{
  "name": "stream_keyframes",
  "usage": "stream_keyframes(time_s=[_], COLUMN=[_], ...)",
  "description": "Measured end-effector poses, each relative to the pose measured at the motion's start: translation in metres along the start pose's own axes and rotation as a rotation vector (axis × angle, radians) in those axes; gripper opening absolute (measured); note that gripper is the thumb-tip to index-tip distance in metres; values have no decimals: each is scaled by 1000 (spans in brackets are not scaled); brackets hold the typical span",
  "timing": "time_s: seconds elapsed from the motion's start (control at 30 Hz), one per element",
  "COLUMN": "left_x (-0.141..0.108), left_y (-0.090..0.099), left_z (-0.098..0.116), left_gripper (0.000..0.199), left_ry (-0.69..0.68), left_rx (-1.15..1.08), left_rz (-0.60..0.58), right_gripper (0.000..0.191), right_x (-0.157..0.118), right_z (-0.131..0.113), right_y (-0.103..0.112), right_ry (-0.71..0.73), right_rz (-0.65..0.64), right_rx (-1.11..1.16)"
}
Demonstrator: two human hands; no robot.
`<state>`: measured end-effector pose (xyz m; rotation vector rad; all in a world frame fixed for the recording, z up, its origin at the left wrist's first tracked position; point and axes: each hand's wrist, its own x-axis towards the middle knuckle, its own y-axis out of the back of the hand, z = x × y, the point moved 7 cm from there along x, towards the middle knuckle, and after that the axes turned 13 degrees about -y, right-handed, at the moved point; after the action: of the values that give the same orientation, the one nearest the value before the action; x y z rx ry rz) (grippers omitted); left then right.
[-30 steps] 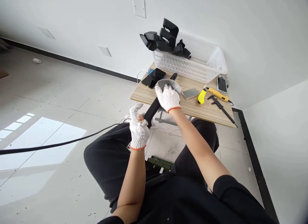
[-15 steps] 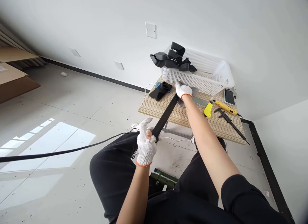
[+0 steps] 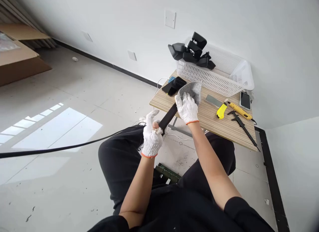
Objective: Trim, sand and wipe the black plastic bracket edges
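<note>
A long black strip (image 3: 168,118) runs between my two gloved hands, above my lap and the table's front edge. My left hand (image 3: 152,134) wears a white knit glove, its bare thumb tip showing, and is closed on the strip's lower end. At the strip's upper end, my right hand (image 3: 186,108), also gloved, lies with its fingers pressed on a grey speckled sheet (image 3: 193,89) that curves up behind them. The sheet hides how the strip ends there.
On the wooden table (image 3: 224,128) lie a yellow cutter (image 3: 221,110), a yellow corded tool (image 3: 239,111), black calipers (image 3: 243,126), a metal plate (image 3: 213,101), a phone (image 3: 245,100) and a black part (image 3: 173,86). Black pieces (image 3: 191,52) rest on a white basket (image 3: 214,79).
My right hand has drawn back toward my left hand, and the grey sheet now stands raised in it. The view has shifted slightly; my left hand keeps its grip.
</note>
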<state>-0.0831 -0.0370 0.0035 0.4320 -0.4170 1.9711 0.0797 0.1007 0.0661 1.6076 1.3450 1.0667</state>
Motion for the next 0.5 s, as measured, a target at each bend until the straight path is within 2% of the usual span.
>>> stream_keyframes(time_s=[0.17, 0.27, 0.33, 0.4, 0.5], left_x=[4, 8, 9, 10, 11], left_y=[3, 2, 2, 5, 10], left_z=[-7, -19, -26, -28, -23], left_gripper=[54, 65, 80, 92, 103], left_ry=[-44, -28, 2, 14, -16], left_rx=[17, -73, -123, -104, -19], left_rz=[40, 76, 104, 112, 107], right_gripper=[68, 64, 65, 72, 78], right_x=[-92, -137, -144, -130, -103], right_z=[-10, -20, -20, -13, -3], right_y=[4, 2, -7, -14, -12], right_ry=[251, 435, 446, 338, 195], right_rz=[-23, -78, -170, -224, -162], right_rx=[96, 123, 73, 25, 55])
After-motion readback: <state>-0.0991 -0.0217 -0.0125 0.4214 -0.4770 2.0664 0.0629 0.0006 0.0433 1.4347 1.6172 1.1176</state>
